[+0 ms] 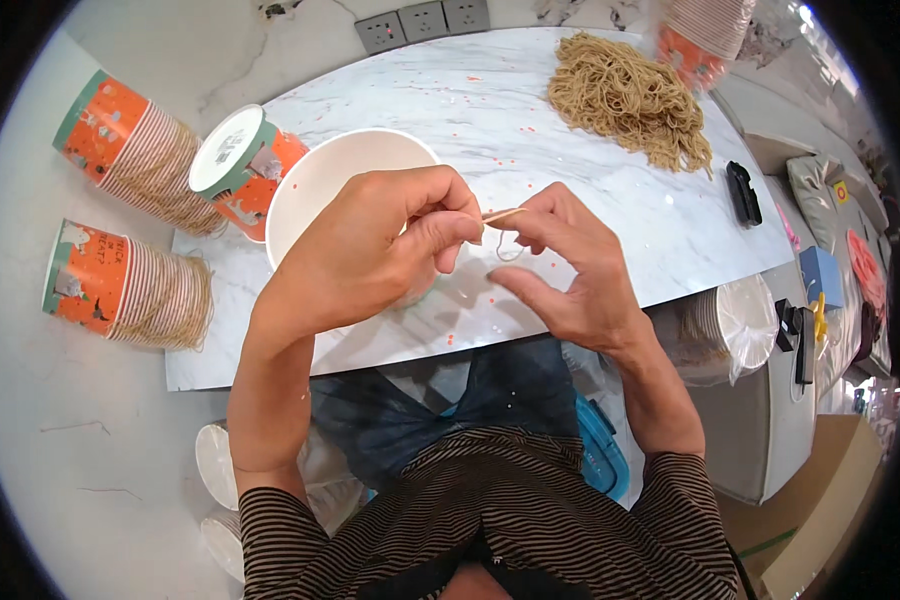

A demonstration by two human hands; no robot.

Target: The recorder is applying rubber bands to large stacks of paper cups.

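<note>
A thin tan cord runs between my two hands above the front of the table and hangs in a small loop. My left hand is closed, pinching the cord between thumb and fingers. My right hand has the cord at its curled fingertips, its thumb held apart below. Behind my left hand stands a white paper bucket, its inside partly hidden by that hand. A heap of tan cords lies at the back right of the table.
Left of the bucket is an orange-and-green paper bucket. Farther left, stacked buckets and another stack have cords around them. A black object lies by the table's right edge. Bagged white containers stand beside the table.
</note>
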